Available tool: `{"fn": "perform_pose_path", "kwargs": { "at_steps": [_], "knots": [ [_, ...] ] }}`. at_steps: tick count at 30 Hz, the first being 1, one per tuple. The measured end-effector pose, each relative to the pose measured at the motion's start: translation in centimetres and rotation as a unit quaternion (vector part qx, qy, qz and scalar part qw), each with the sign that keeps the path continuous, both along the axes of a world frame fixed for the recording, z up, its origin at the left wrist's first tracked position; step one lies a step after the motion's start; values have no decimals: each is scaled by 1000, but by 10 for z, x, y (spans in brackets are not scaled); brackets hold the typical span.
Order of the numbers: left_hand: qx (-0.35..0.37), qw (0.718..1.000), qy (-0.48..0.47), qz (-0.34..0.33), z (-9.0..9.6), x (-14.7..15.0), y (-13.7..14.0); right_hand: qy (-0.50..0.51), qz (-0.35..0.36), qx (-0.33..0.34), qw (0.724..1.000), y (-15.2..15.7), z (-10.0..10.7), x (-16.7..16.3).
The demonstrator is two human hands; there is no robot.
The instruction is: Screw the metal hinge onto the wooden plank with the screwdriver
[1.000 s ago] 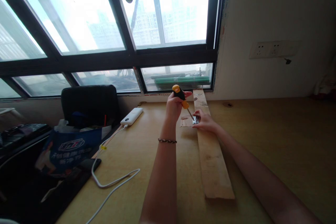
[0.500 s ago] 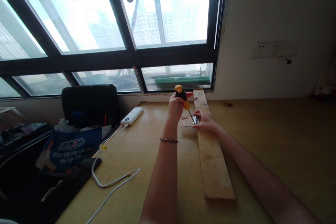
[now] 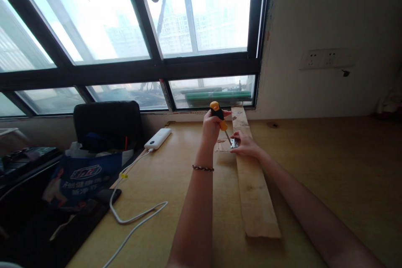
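Note:
My left hand [image 3: 212, 124] is wrapped round a screwdriver [image 3: 216, 109] with a yellow and black handle. Its shaft slants down to the right, and the tip meets a small silver metal hinge [image 3: 233, 143]. My right hand [image 3: 245, 145] pinches that hinge from the right side, fingers partly covering it. Beneath it lies a long wooden board [image 3: 256, 194], running from the window toward me. A short wood piece [image 3: 222, 145] juts out to the left of the board under the hinge. Whether a screw sits at the tip is too small to see.
On the table [image 3: 188, 167], a white power bank [image 3: 158, 138] lies left of my hands, its white cable [image 3: 138, 217] looping toward me. Beyond the left edge are a black chair [image 3: 106, 123] and a blue bag [image 3: 84, 180]. A window and wall sockets [image 3: 322, 58] are behind.
My left hand and the screwdriver have shifted very slightly to the right. The hinge, the board and my right hand look the same.

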State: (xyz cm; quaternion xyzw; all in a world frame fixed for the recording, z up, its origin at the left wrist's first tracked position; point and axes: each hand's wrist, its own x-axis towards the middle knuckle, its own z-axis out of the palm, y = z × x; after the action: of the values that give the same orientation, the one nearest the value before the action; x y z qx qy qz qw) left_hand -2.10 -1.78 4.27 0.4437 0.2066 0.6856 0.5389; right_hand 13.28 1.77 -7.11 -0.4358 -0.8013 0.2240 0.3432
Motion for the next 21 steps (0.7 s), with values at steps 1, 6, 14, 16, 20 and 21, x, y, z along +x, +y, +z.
{"fn": "perform_pose_path", "kwargs": {
  "at_steps": [1, 6, 14, 16, 20, 21],
  "knots": [
    [4, 1000, 0, 7, 2, -1, -1, -3, 0, 0, 1000, 0, 0, 0],
    [25, 999, -10, 46, 9, -10, -7, -15, 12, 9, 1000, 2, -1, 1],
    [10, 995, -38, 96, 11, -22, -7, -29, 27, 11, 999, -2, 2, -2],
    [5, 995, -51, 88, 11, -21, -8, -39, 20, 5, 999, -4, 4, -3],
    [-8, 994, -88, 68, 12, -17, -11, -42, 9, -17, 999, -3, 3, -6],
    [-11, 993, -96, 67, 12, -16, -11, -40, 8, -22, 999, -2, 3, -6]
  ]
}}
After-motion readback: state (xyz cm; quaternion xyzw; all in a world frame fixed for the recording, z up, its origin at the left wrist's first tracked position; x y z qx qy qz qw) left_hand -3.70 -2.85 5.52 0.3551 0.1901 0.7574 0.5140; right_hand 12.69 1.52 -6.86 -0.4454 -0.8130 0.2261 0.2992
